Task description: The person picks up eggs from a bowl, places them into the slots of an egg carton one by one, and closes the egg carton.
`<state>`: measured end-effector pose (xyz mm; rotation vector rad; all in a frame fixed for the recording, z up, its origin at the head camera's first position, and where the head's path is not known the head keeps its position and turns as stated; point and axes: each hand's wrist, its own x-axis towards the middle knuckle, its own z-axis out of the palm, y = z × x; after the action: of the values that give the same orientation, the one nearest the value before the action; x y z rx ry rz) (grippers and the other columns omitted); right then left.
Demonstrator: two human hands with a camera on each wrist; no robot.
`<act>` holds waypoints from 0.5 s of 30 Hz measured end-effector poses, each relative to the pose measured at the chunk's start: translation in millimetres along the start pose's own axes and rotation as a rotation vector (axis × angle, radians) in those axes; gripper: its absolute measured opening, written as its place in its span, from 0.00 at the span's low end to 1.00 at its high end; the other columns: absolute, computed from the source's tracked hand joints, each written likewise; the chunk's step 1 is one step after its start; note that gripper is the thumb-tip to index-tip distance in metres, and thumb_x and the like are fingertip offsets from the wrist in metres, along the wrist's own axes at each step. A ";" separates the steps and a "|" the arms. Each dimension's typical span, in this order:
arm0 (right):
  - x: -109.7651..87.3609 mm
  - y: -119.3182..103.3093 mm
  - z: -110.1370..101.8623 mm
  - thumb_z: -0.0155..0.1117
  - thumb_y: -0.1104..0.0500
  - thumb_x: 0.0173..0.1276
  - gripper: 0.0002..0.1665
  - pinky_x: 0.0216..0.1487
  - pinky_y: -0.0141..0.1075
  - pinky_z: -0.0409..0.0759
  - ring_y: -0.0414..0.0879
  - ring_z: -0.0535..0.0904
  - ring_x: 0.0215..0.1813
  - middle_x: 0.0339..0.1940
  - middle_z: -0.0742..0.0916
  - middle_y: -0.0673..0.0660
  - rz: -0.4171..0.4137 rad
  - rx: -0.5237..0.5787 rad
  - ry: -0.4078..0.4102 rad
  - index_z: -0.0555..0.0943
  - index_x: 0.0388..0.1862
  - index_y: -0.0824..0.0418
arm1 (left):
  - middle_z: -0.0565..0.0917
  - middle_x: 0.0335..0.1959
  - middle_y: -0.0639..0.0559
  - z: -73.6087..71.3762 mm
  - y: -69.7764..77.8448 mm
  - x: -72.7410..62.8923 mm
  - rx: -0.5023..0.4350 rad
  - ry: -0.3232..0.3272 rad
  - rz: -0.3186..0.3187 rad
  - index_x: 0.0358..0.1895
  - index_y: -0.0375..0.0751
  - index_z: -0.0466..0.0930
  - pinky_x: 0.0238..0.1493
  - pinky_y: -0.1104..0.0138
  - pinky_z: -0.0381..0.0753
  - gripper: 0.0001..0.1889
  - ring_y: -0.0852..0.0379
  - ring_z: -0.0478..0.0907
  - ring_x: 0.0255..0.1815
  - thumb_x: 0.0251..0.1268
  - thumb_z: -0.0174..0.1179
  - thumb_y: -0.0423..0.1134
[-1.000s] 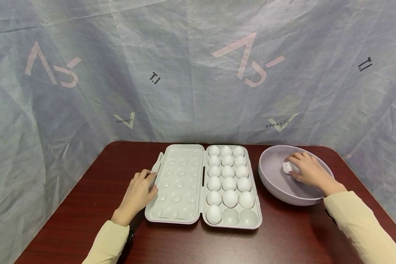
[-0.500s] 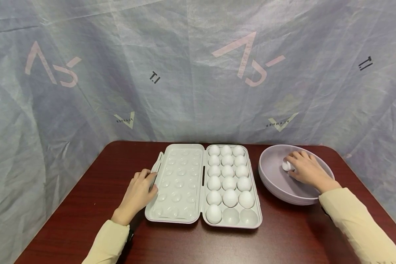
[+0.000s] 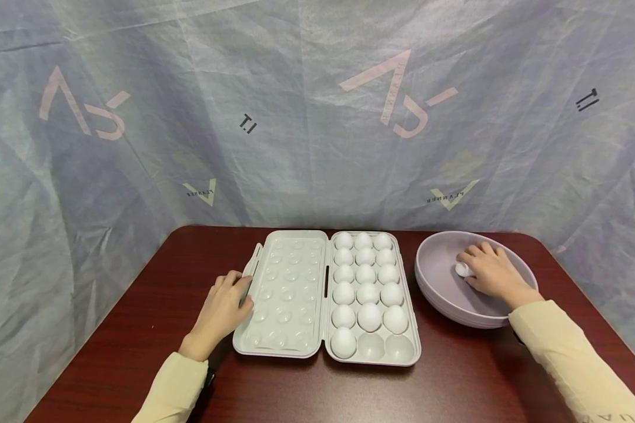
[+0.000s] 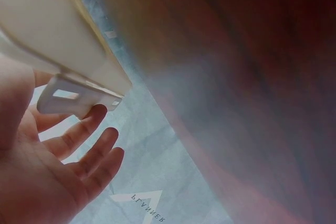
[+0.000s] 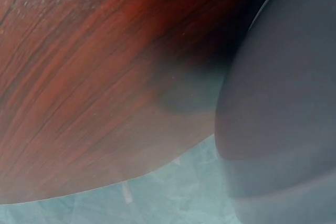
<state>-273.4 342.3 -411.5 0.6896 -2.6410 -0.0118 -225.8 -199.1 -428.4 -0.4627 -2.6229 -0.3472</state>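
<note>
In the head view, an opened white plastic egg box (image 3: pixel 323 352) lies on the table, its bumpy lid (image 3: pixel 291 285) folded out to the left. White eggs (image 3: pixel 369 318) fill most cups of the right half; two front cups hold none. My left hand (image 3: pixel 223 305) is at the lid's left edge, touching the latch flap (image 4: pixel 79 98) with loosely bent fingers. On the right, my right hand (image 3: pixel 491 273) reaches into a pale purple bowl (image 3: pixel 439 288) and pinches a white egg (image 3: pixel 463 269) between thumb and fingers, which partly cover it.
The dark red-brown table (image 3: pixel 275 393) extends in front of the box and bowl. A grey printed cloth (image 3: pixel 296 147) hangs behind its far edge. The right wrist view has the bowl's outer wall (image 5: pixel 283 108) beside the tabletop (image 5: pixel 105 87), with no hand visible.
My right hand and forearm have shifted slightly inside the bowl, the fingers closing round the egg. The left hand stays in place at the lid.
</note>
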 end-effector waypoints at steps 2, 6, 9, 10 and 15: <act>0.5 0.3 -0.2 0.73 0.63 0.37 0.23 0.40 0.57 0.64 0.59 0.69 0.44 0.35 0.78 0.60 0.000 -0.003 -0.004 0.79 0.37 0.62 | 0.75 0.44 0.42 -0.2 0.1 0.0 0.001 0.001 0.000 0.49 0.36 0.79 0.39 0.51 0.71 0.18 0.38 0.71 0.44 0.52 0.56 0.35; 1.4 0.8 -0.6 0.74 0.62 0.37 0.23 0.42 0.58 0.64 0.60 0.69 0.45 0.35 0.77 0.59 0.006 -0.011 -0.004 0.79 0.36 0.61 | 0.75 0.44 0.41 -0.5 0.3 0.2 0.001 0.000 0.000 0.49 0.36 0.79 0.40 0.51 0.71 0.18 0.38 0.71 0.44 0.52 0.56 0.35; 1.9 0.8 -1.1 0.74 0.60 0.37 0.23 0.43 0.59 0.64 0.60 0.69 0.46 0.34 0.78 0.59 0.015 -0.010 -0.001 0.80 0.36 0.61 | 0.76 0.44 0.41 -0.7 0.4 0.4 0.001 0.003 -0.001 0.48 0.36 0.79 0.40 0.50 0.71 0.18 0.38 0.72 0.44 0.52 0.56 0.35; 1.8 0.8 -1.3 0.74 0.60 0.37 0.23 0.43 0.59 0.64 0.60 0.69 0.46 0.35 0.78 0.59 0.022 -0.007 -0.001 0.80 0.37 0.61 | 0.76 0.44 0.41 -0.7 0.4 0.4 0.001 0.004 -0.001 0.48 0.36 0.79 0.40 0.50 0.71 0.18 0.38 0.72 0.44 0.52 0.56 0.35; 2.0 -0.5 -4.7 0.72 0.58 0.40 0.24 0.44 0.60 0.63 0.62 0.69 0.48 0.38 0.80 0.61 0.072 0.017 -0.024 0.80 0.39 0.63 | 0.76 0.43 0.41 -1.2 0.8 0.1 0.001 0.008 0.001 0.48 0.36 0.79 0.39 0.50 0.72 0.18 0.38 0.72 0.44 0.51 0.56 0.34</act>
<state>-272.9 341.3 -406.6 0.6029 -2.6901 0.0239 -225.1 -198.7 -427.2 -0.4620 -2.6151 -0.3471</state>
